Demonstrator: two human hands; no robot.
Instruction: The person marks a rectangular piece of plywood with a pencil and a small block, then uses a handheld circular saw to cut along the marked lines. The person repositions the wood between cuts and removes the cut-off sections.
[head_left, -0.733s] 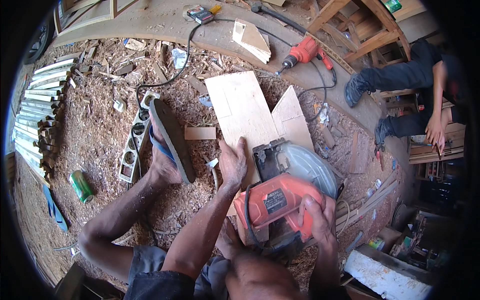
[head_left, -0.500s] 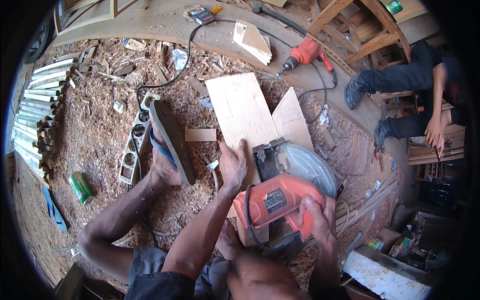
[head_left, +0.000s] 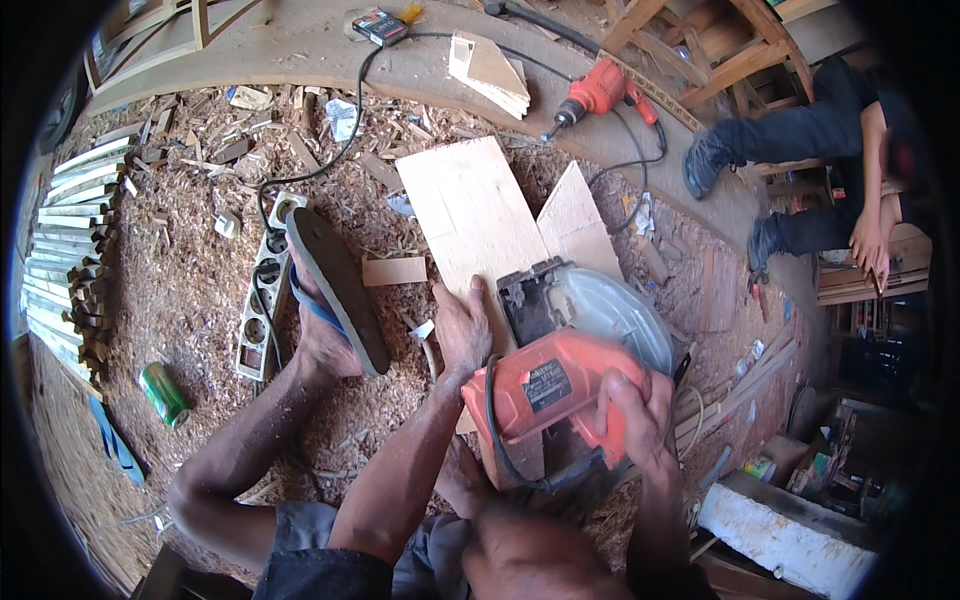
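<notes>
In my right hand is the handle of a red circular saw with a grey rounded blade guard; the fingers are wrapped round it. The saw's metal base overlaps the right edge of a pale plywood board. My left hand grips the board's left part beside the saw, thumb on top; its other fingers are partly hidden. The blade's contact with the wood cannot be made out. A pointed plywood offcut lies against the board's right side. A small wood rectangle lies left of the board.
My sandalled foot rests beside a power strip with cords. Wood chips cover the ground. A red drill and plywood pieces lie beyond. Stacked wood strips and a green can are left; another person sits right.
The whole view has shifted slightly, with most things a little further left and up. My hands, the board and the saw keep about the same places relative to each other.
</notes>
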